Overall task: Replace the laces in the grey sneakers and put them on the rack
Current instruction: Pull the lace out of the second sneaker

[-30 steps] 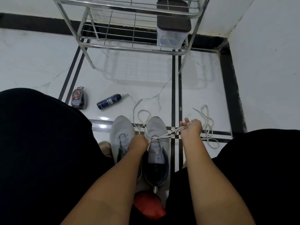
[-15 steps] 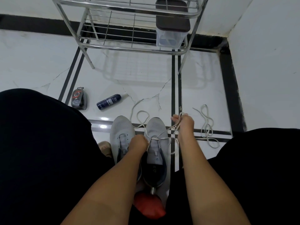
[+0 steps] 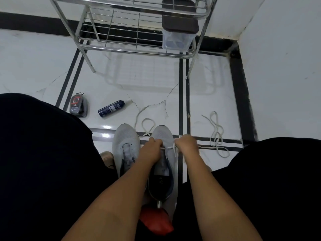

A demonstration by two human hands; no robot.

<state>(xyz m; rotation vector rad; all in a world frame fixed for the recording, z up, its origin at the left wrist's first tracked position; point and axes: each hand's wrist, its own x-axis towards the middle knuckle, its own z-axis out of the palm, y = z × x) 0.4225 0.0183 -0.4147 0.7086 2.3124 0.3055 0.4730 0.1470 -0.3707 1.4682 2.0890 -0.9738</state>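
**Right hand back at the eyelets**

Right hand (image 3: pixel 186 145) has moved in from its outward pull; both it and left hand (image 3: pixel 152 148) pinch the white lace (image 3: pixel 169 148) over the right grey mesh sneaker (image 3: pixel 164 153) (left grey sneaker (image 3: pixel 126 146) unlaced). Lacing barely started. White marble floor (image 3: pixel 147 84), chrome wire rack (image 3: pixel 139 40) near, spare lace (image 3: pixel 216 134) beside.

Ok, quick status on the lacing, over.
Left hand and right hand both pinching the white lace over the right-side sneaker. Left-side sneaker unlaced. Rack ahead, nothing blocking.
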